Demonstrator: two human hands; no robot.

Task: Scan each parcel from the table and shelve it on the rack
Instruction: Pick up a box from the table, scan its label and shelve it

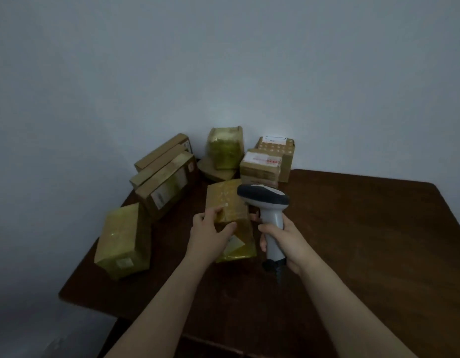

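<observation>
A taped yellow-brown parcel [230,202] lies on the dark wooden table [353,241] in the middle of the view. My left hand [210,233] grips its near left part, fingers and thumb curled over the top. My right hand [283,241] holds the handle of a grey and white barcode scanner [265,200], whose head hangs over the parcel's right edge. A white label peeks out below my left hand.
Several more cardboard parcels stand on the table: a yellow taped one [122,241] at the left edge, a stack of flat boxes [164,174] behind it, a tall wrapped one [225,147] and labelled boxes [267,161] against the wall. No rack is in view.
</observation>
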